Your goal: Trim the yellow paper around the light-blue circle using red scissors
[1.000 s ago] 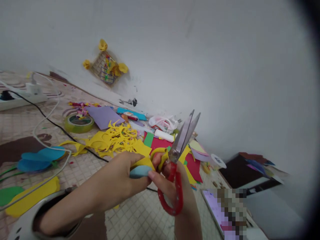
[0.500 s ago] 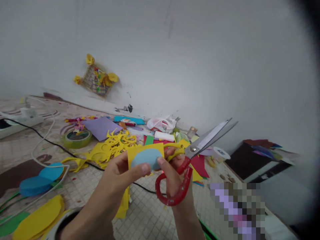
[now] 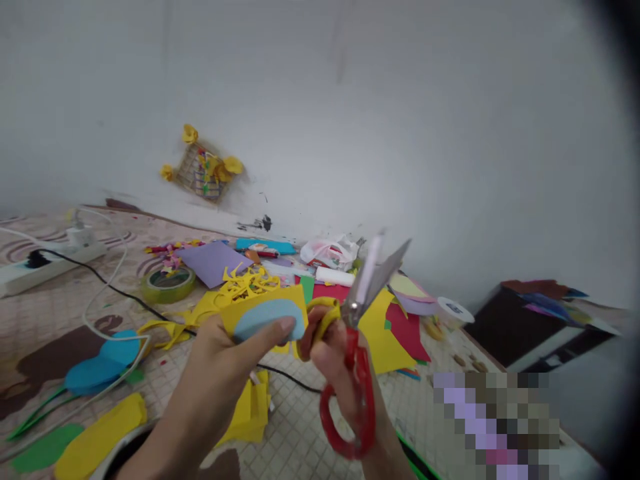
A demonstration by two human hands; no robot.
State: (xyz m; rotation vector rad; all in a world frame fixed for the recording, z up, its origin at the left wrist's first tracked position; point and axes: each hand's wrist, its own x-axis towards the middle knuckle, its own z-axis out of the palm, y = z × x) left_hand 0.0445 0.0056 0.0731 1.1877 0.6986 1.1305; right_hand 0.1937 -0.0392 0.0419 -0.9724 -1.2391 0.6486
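My left hand (image 3: 205, 370) pinches a piece of yellow paper (image 3: 295, 299), its thumb lying across a light blue oval (image 3: 255, 318) on the paper's face. My right hand (image 3: 345, 363), just right of the paper, carries red-handled scissors (image 3: 367, 407), their blades pointing up and slightly parted. A curled yellow paper strip (image 3: 327, 325) is also held among the right fingers. Below the hands, a stack of yellow paper (image 3: 255, 413) rests on the patterned tabletop.
Yellow offcuts (image 3: 245, 287), purple paper (image 3: 215, 262) and a tape roll (image 3: 167, 287) lie behind the hands. To the left are a power strip (image 3: 50, 270), cables and blue paper shapes (image 3: 95, 373). A dark box (image 3: 505, 327) stands at the right.
My right hand has come away from the yellow paper, and its scissors have turned more upright. The left hand has shifted left with the paper. The view has shifted slightly.
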